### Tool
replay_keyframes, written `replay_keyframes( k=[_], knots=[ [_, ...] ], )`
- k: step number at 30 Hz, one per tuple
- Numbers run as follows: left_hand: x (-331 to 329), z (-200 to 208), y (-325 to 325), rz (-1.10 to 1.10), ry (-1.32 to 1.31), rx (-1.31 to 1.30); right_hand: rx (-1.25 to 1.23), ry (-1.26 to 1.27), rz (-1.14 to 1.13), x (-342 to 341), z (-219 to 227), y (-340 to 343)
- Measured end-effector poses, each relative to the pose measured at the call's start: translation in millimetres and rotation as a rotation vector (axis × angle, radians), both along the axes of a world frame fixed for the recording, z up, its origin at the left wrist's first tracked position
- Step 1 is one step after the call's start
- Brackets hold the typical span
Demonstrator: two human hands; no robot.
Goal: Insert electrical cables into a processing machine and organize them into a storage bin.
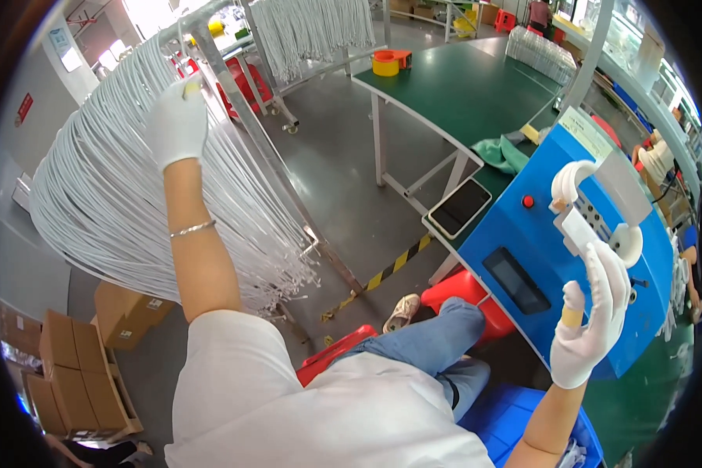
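A thick bundle of long white cables hangs over a metal rack at my left. My left hand, in a white glove with a yellow fingertip cover, is raised to the bundle's top near the rail. Its fingers curl in at a cable there, though the fingertips are partly hidden. At my right stands a blue machine with a red button, a small dark screen and a white curved part around a white block. My gloved right hand is beside the block, thumb apart from the extended fingers, fingertips close to it.
A tablet-like device lies at the corner of the green table, near a green cloth. Yellow tape rolls sit farther back. Below my right arm is a blue bin. Cardboard boxes are stacked lower left.
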State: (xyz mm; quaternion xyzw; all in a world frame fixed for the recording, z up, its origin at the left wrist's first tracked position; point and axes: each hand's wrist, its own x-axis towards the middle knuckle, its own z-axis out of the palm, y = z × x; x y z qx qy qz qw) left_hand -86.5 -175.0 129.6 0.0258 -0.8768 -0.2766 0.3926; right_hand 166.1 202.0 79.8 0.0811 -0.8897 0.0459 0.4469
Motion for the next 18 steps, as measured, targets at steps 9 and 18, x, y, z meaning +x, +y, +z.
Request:
replay_keyframes(
  k=[9, 18],
  knots=[
    [179.5, -201.4, 257.4, -1.776, -0.117, -0.393, -1.319, -0.465, 0.527, -14.6, 24.0, -59.6],
    [142.3, -64.0, 230.6, -2.250, -0.466, 0.726, -1.467, -0.425, 0.671, 128.7, -41.6, 62.8]
  ],
)
